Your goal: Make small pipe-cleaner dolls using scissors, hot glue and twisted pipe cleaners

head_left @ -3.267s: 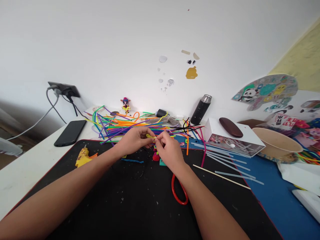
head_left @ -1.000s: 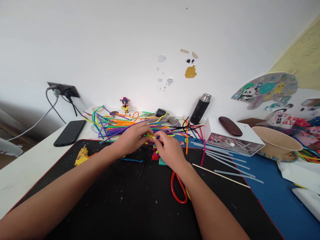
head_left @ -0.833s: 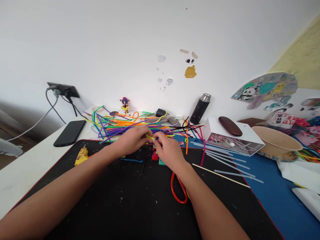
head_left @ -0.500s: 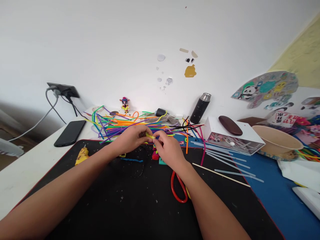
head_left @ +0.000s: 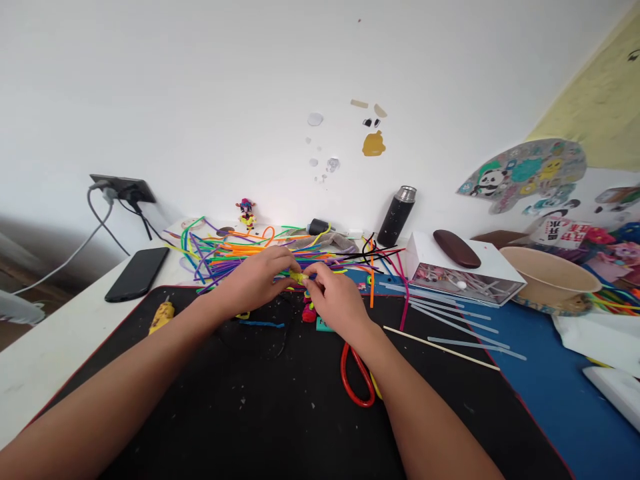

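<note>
Above the black mat (head_left: 240,427), my left hand (head_left: 263,280) and my right hand (head_left: 336,298) meet with fingertips pinched on a small bent piece of yellow pipe cleaner (head_left: 299,277). Fingers cover part of that piece. Just below my fingertips, a pink-red fuzzy piece (head_left: 309,313) and a teal block (head_left: 323,325) rest on the mat, partly behind my right hand. A short blue pipe cleaner (head_left: 263,324) lies below my left hand. Red looped handles (head_left: 344,370) show beside my right forearm, with the rest of the tool hidden.
Behind my hands spreads a pile of coloured pipe cleaners (head_left: 225,260). A small doll figure (head_left: 247,213) and a black thermos (head_left: 397,217) stand by the wall. Right are glue sticks (head_left: 460,323), a wooden stick (head_left: 440,348) and a white box (head_left: 417,257). A phone (head_left: 137,273) lies left.
The view has shifted slightly. Both hands stay together on the yellow pipe cleaner, and a little more of it now shows between the fingers.
</note>
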`<state>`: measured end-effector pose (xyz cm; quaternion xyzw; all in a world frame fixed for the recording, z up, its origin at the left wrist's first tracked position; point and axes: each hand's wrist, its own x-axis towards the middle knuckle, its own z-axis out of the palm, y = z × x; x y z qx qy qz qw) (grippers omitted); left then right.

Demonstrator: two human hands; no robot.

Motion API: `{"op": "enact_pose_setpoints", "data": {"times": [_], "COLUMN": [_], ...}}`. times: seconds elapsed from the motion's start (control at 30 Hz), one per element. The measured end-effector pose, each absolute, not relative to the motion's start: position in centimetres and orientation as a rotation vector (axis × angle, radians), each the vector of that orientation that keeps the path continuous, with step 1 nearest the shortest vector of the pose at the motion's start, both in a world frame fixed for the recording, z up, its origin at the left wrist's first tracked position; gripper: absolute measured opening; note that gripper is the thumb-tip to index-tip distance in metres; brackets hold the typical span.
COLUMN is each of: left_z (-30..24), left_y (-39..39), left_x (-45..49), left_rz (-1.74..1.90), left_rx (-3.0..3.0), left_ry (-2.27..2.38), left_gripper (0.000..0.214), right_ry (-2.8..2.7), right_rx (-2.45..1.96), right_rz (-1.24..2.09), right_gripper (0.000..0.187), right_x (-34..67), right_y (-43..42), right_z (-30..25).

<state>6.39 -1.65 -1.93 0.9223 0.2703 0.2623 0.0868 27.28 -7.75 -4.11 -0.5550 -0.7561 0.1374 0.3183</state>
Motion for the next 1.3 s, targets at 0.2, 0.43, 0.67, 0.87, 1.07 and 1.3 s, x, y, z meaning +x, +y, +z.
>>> {"op": "enact_pose_setpoints", "data": {"times": [0.2,0.43,0.67,0.87,1.07,1.3], "left_z": [-1.7,-1.6,-1.9,-1.7,-1.0,-0.6], "left_y": [-1.7,-1.7,-1.7,-2.6,-2.7,-2.2], "left_x": [6.4,6.4,6.4,7.1,7.0,6.2], "left_rz": [0.67,0.667,0.784,0.864,0.86,0.776], "left_rx": [2.658,2.586,2.558,2.397,2.185,1.874], "left_ry": [0.84,0.885,0.941,0.911,0.872,0.695], "left_gripper": [0.012,0.017,0.013,0.009,0.017,0.027], "right_ry": [-2.002,-1.961,-1.858,-1.69,-1.565,-1.501], "right_rx": [-1.467,-1.432,-1.353,-1.255,-1.155,-1.106], "right_rz": [0.376,0.466,0.583,0.811,0.932,0.995], "right_gripper": [0.011,0.009,0.012,0.013,0.018,0.022], "right_x": [27.0,27.0,27.0,26.9,26.8,26.6], "right_y": [-7.9,-7.8,-7.8,-7.4,-7.4,-7.7], "right_z": [-4.1,-4.0,-4.2,-4.8,-4.7,-4.2]}}
